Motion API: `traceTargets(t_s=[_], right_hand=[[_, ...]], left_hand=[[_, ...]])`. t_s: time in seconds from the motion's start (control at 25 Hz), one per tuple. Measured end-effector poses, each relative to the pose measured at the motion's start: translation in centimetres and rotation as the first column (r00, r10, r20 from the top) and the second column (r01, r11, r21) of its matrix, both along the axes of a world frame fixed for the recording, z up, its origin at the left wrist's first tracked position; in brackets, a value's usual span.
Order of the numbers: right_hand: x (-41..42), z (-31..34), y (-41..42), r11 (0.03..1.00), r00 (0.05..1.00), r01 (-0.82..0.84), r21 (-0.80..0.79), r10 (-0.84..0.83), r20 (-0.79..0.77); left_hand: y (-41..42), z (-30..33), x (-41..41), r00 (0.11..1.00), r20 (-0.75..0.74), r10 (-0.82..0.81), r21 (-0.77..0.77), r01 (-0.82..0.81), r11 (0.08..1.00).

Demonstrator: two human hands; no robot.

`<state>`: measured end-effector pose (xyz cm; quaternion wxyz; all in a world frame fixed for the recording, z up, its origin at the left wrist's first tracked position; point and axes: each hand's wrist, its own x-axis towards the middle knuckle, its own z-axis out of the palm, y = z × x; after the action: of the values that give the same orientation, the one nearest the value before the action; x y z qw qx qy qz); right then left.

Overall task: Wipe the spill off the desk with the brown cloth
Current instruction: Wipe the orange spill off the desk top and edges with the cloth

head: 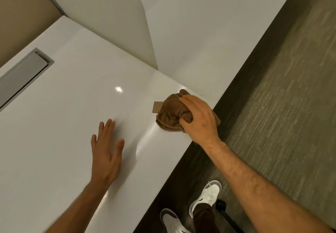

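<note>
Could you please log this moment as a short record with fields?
right hand: clutching the bunched cloth, pressing it on the desk near the front edge
left hand: flat on the desk, fingers spread, empty
tag: cloth's label, lying on the desk
spill: faint wet streak beside the cloth

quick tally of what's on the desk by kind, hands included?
Hands: 2, left hand flat on the desk, right hand gripping the cloth
Brown cloth: 1
Cardboard piece: 1, partly under the cloth
Total: 4
</note>
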<state>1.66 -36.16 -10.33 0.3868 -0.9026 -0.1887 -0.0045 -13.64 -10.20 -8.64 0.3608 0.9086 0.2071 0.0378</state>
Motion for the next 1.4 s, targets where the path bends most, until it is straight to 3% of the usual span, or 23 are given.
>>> traceTargets(t_s=[0.28,0.44,0.64,0.8,1.0,1.12,1.2,1.28,1.4], right_hand=[[1.8,-0.8,-1.0,0.998,0.996,-0.030,-0.061,0.035,0.085],[2.0,-0.4,-1.1,0.995,0.995,-0.046,-0.093,0.054,0.083],[2.0,-0.6,-1.1,0.997,0.991,-0.036,-0.066,0.044,0.127],[1.8,-0.9,-1.2,0.998,0.993,-0.056,-0.026,0.059,0.107],[2.2,-1.0,-1.0,0.973,0.989,-0.129,-0.190,0.141,0.048],[3.4,-0.2,-0.5,0.979,0.992,-0.116,-0.170,0.124,0.036],[4.2,0.7,-0.2,0.977,0.985,-0.172,-0.125,0.166,-0.055],[5.7,2.1,-0.6,0.984,0.948,-0.178,0.013,0.175,-0.267],[9.5,3.8,-2.9,0.960,0.737,0.089,0.266,0.116,-0.665]], left_hand=[[-5.5,-0.3,13.4,1.000,0.013,-0.018,0.001,0.018,1.000],[-6.4,-1.7,17.8,1.000,-0.017,-0.013,0.078,0.014,0.997],[-6.5,-2.6,19.0,0.996,-0.089,-0.015,0.248,0.037,0.968],[-6.7,-2.4,19.0,0.994,-0.111,-0.012,0.279,0.042,0.959],[-7.2,-1.8,19.2,0.986,-0.167,-0.004,0.289,0.052,0.956],[-7.2,-1.7,19.4,0.982,-0.189,-0.003,0.297,0.060,0.953],[-7.0,-1.6,19.4,0.981,-0.195,-0.009,0.304,0.069,0.950],[-7.0,-1.5,19.5,0.981,-0.196,-0.017,0.305,0.077,0.949],[-6.8,-1.7,19.5,0.982,-0.187,-0.011,0.319,0.071,0.945]])
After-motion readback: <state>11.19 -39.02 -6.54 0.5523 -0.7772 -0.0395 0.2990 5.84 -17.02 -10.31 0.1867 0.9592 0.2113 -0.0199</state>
